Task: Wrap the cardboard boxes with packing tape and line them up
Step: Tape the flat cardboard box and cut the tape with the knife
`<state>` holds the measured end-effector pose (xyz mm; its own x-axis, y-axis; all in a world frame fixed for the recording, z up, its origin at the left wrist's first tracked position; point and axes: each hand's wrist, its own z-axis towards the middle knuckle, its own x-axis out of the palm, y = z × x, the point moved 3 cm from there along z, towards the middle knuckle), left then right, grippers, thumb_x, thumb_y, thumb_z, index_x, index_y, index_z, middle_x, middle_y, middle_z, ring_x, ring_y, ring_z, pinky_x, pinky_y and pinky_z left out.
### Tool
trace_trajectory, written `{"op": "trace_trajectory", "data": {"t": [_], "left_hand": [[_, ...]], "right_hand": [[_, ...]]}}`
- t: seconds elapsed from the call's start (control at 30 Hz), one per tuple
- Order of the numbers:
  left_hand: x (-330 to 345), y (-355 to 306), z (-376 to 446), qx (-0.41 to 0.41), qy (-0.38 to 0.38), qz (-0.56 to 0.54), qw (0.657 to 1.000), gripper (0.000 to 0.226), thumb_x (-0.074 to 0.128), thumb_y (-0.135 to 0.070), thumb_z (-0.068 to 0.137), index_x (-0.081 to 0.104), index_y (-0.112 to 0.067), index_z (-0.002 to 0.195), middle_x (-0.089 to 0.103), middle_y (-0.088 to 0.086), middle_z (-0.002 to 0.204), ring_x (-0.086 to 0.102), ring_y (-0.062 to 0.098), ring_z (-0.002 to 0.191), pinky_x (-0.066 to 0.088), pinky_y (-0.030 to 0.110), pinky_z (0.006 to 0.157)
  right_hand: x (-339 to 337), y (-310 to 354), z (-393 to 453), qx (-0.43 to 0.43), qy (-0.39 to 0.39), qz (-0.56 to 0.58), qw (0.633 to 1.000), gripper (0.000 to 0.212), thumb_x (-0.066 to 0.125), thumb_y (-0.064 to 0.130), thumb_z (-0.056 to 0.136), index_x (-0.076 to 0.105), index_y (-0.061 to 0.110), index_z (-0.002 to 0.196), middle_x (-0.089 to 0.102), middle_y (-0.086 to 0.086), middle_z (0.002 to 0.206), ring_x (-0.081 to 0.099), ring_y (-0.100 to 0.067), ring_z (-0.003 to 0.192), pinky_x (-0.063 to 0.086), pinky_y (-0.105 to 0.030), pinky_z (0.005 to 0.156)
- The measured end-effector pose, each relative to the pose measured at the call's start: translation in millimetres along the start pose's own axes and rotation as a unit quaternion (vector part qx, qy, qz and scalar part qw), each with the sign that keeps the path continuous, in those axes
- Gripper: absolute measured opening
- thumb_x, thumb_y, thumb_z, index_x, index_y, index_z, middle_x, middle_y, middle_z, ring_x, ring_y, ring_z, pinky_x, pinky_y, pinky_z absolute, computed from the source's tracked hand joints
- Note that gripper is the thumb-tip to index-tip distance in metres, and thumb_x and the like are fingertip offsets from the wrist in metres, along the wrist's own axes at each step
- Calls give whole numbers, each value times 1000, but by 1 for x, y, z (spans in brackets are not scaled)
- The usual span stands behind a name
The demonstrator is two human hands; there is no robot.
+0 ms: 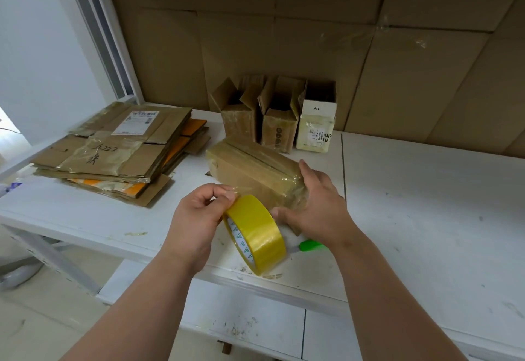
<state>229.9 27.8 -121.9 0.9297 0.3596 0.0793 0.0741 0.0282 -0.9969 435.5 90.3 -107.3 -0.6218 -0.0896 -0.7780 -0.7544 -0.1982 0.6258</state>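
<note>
Yellow packing tape (255, 234) sits on edge near the front of the white surface (426, 204), its printed inner core facing left. The left hand (199, 218) holds the roll at its upper rim, with the fingers (224, 193) curled and pinching the tape where it leaves the roll — a clear strip runs from there toward the box behind.

That cardboard box (252, 170) lies on its side just beyond the roll, angled across the surface, and is already covered in glossy tape with a seam along its top. The right hand (315, 207) rests against the near right end of the box; its fingers are straight and spread, the thumb reaching toward the roll and the others laid over the box's taped corner.

Under the right wrist a green object (311, 245) lies on the surface, mostly hidden — what it is cannot be told.

Behind the box, against the cardboard-lined back wall (312, 34), three small boxes stand upright in a row, touching one another with their top flaps open: two brown ones (238, 116) (279, 127) and a pale one with printed text (316, 127) at the right.

To the left, a stack of flattened cartons (113, 150) lies on the surface, the top ones taped and bearing a shipping label and handwriting, with orange sheets showing between the layers.
</note>
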Motion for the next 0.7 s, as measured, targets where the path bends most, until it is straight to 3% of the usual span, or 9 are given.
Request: {"op": "trace_trajectory", "data": {"t": [0.1,0.2,0.3,0.37,0.47,0.6,0.7], "left_hand": [[-2,0,0,-1,0,-8,1000,29,64,-10,93,72,-22,69,70,7,103,61,35,111,49,53,102],[-1,-3,0,1,-6,-23,1000,31,63,-8,93,71,-22,66,72,3,97,64,28,103,50,50,101],[-1,-7,-2,9,-23,-36,999,25,64,-9,93,72,-19,71,72,8,99,66,32,104,51,50,99],[-1,-9,-2,20,-34,-31,999,16,64,-11,93,71,-13,79,72,11,101,66,34,105,52,53,99],[2,-15,-6,43,-40,1,998,15,65,-15,93,72,-15,80,73,4,96,66,31,103,52,53,98],[17,-25,-20,76,18,64,995,14,67,-14,91,71,-15,79,70,-3,92,66,19,96,54,36,88],[29,-29,-32,107,53,107,987,14,68,-8,89,73,-16,78,67,-7,92,63,9,92,48,21,79]], "right_hand": [[1,-2,-2,-14,-12,19,1000,95,72,47,78,19,36,156,3,8,164,11,-20,150,20,-48,121],[-5,-1,-8,-16,-118,129,984,65,61,35,75,53,29,139,35,5,149,34,-15,137,34,-39,113],[-12,4,-16,-2,-183,233,955,19,64,14,85,68,27,99,60,7,103,55,-2,89,46,-25,81],[-11,9,-21,14,-146,302,942,14,64,10,88,67,21,79,65,3,78,55,-6,67,45,-24,67],[-5,20,-36,-4,-36,340,940,22,66,22,91,63,10,72,59,-2,64,52,-12,60,44,-28,61],[1,29,-48,14,69,368,927,23,60,38,94,66,17,87,61,14,65,56,0,60,43,-13,56],[6,27,-50,50,113,380,917,19,70,48,85,69,32,94,71,11,95,66,-7,90,53,-26,75]]}}
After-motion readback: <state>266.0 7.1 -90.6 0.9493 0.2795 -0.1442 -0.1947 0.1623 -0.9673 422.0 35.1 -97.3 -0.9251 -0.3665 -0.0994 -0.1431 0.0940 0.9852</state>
